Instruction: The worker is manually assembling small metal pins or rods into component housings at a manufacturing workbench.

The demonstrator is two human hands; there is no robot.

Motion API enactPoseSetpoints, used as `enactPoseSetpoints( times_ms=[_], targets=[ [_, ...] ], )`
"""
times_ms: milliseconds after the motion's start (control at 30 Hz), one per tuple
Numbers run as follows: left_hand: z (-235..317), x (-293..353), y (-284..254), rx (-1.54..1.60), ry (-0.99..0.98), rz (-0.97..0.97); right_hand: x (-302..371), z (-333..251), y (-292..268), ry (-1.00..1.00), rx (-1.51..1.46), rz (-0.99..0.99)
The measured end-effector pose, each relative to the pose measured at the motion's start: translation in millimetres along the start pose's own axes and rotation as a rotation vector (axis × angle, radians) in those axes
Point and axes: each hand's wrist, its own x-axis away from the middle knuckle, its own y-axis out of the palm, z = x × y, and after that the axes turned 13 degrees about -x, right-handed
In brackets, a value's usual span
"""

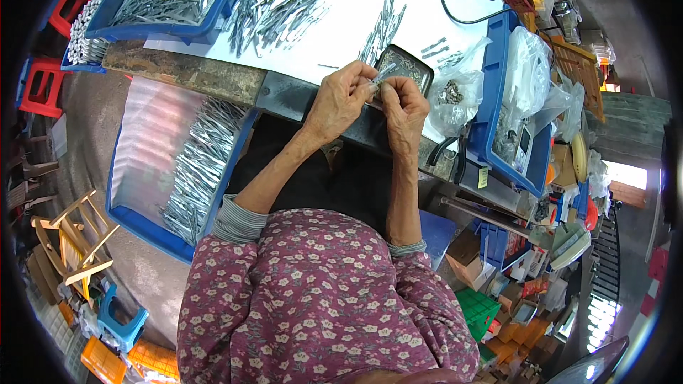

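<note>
Above the table's front edge, my left hand (338, 98) is closed, pinching a slim silvery metal piece (385, 72) that sticks up past the fingertips. My right hand (404, 110) meets it there, thumb and fingers pressed together; whatever lies between them is too small to make out. Just behind both hands is a dark rectangular tray (429, 75) with small bits in it. Beyond the left hand lies a narrow pile of long metal pieces (384, 28). A few short metal pieces (435, 48) rest to the tray's right.
A larger heap of metal pieces (274, 14) and a blue bin (206, 30) full of them occupy the left. Another blue bin (146, 223) stands low at left. A plastic bag of small parts (462, 110) and a blue crate (491, 78) sit right; a black cable (445, 3) curls behind.
</note>
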Motion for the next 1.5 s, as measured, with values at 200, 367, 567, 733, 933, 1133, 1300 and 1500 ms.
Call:
enactPoseSetpoints(
  times_ms=[200, 367, 567, 733, 933, 1133, 1300, 1500],
  targets=[
    [-1.2, 0.6, 1.2, -0.01, 0.023, 0.011, 0.0, 0.2, 0.0, 0.003, -0.014, -0.003],
    [-2.9, 2.2, 1.8, -0.027, 0.048, 0.024, 0.0, 2.3, -0.3, -0.011, -0.018, -0.004],
    [-3.0, 4.8, 2.9, -0.011, 0.081, 0.053, 0.0, 2.4, -1.4, 0.011, -0.044, -0.009],
    [-4.2, 4.6, 2.7, 0.001, 0.081, 0.042, 0.7, 1.7, -1.4, 0.001, -0.059, -0.006],
    [-4.6, 4.8, 1.1, 0.001, 0.047, 0.0, 1.3, 1.8, -1.7, -0.009, -0.031, -0.018],
    [0.8, 4.6, 0.2, -0.021, 0.044, 0.02, 1.7, 0.3, -0.6, -0.02, -0.027, -0.01],
    [0.7, 3.7, 0.3, -0.029, 0.034, 0.024, 1.3, 0.8, -0.5, -0.009, -0.028, 0.001],
    [1.8, 3.3, 1.6, -0.054, 0.037, 0.038, 2.5, 0.5, -0.1, -0.029, -0.041, 0.012]
  ],
)
